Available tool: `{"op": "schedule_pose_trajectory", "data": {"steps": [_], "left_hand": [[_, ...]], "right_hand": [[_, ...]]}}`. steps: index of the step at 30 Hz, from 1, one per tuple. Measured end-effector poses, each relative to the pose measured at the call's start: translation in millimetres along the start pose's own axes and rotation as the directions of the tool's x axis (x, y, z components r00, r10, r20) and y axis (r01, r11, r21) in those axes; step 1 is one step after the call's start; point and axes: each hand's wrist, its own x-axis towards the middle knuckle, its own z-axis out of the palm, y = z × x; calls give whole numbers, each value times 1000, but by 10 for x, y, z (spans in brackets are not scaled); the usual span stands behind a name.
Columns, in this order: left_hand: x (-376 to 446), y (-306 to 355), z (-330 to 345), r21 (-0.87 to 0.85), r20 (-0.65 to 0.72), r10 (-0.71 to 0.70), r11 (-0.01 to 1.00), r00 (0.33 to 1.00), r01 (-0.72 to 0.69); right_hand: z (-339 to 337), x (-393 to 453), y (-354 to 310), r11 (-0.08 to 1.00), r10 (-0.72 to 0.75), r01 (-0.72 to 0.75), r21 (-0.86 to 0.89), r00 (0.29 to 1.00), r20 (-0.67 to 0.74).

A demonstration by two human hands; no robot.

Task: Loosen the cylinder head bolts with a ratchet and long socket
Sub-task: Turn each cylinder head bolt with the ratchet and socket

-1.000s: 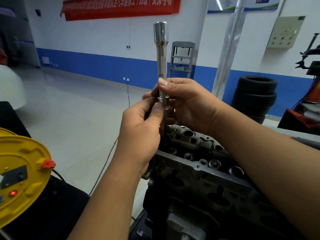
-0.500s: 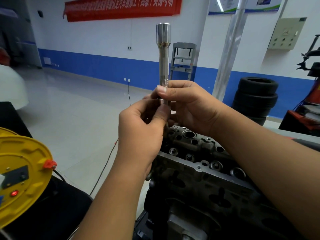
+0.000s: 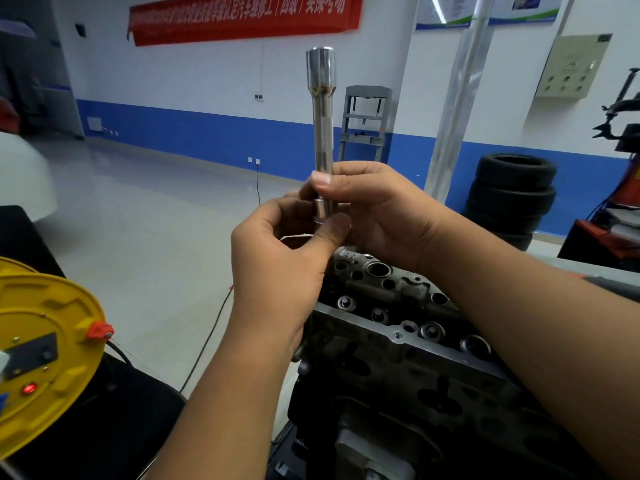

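long socket [image 3: 322, 109]: upright, wide end on top, held in front of you above the cylinder head [image 3: 408, 327]. around it: yellow cable reel [image 3: 41, 355] at lower left, stacked tyres [image 3: 512, 195] far right, red banner [image 3: 242, 15] on the wall. your right hand [image 3: 377, 213] curls round the lower shaft, thumb across it. your left hand [image 3: 280, 268] pinches a small silver piece [image 3: 320, 211] beside the shaft; what it is cannot be told.

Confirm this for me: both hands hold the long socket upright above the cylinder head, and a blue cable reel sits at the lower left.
One detail is wrong: the cable reel is yellow, not blue, as the head view shows. The rest stands: the left hand and right hand hold the long socket upright above the cylinder head, and the reel sits at the lower left.
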Motion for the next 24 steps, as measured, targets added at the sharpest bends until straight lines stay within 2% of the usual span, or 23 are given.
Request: {"op": "schedule_pose_trajectory", "data": {"steps": [6, 12, 17, 19, 24], "left_hand": [[22, 20, -32, -14, 214, -62, 998, 975, 67], [9, -4, -2, 22, 33, 12, 1000, 999, -13], [27, 26, -41, -30, 234, -72, 996, 970, 81], [25, 29, -36, -15, 224, -91, 995, 970, 97], [10, 29, -22, -4, 87, -52, 999, 995, 53]], "right_hand": [[8, -4, -1, 999, 13, -13, 32, 1000, -10], [14, -2, -1, 1000, 8, -8, 7, 1000, 4], [21, -9, -8, 999, 16, -16, 35, 1000, 7], [17, -14, -5, 999, 9, -9, 35, 1000, 3], [17, -7, -4, 1000, -7, 7, 3, 1000, 1]]}}
